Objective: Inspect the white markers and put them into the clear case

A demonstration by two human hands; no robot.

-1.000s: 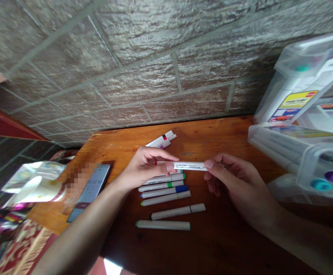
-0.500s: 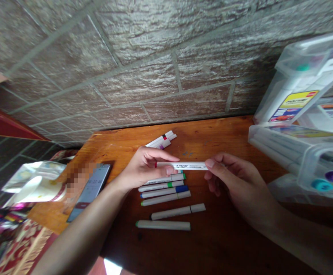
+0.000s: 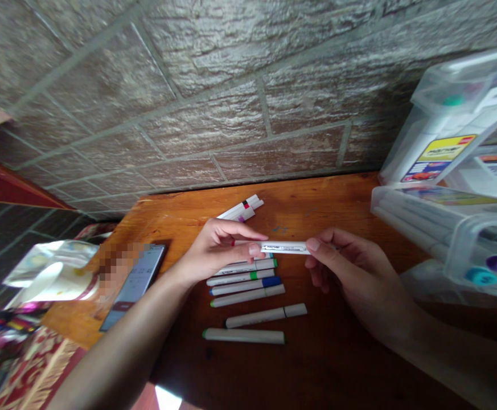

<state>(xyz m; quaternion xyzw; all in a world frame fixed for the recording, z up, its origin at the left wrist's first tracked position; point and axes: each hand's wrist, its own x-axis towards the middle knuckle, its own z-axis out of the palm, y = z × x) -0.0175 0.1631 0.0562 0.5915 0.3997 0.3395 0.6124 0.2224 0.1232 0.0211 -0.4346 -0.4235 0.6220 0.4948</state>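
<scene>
A white marker (image 3: 284,247) with printed lettering and a red band at its left end is held level between my two hands. My left hand (image 3: 214,247) pinches its left part between thumb and fingers. At the other end, the thumb and fingertips of my right hand (image 3: 350,262) grip the tip and hide it. Below on the wooden table (image 3: 325,353) lie several more markers, among them a blue-capped marker (image 3: 248,286), a black-banded marker (image 3: 265,315) and a green-ended marker (image 3: 243,336). Behind my left hand rests a small group of white markers (image 3: 242,209).
Clear plastic marker boxes (image 3: 436,210) stand and lie at the right. A phone (image 3: 135,285) lies to the left, with a paper cup (image 3: 60,282) beyond it. A brick-patterned wall (image 3: 214,114) rises along the table's far edge.
The marker has turned a little about its length, so its printed label shows differently. My left thumb has shifted slightly right along it. Everything else stays in place.
</scene>
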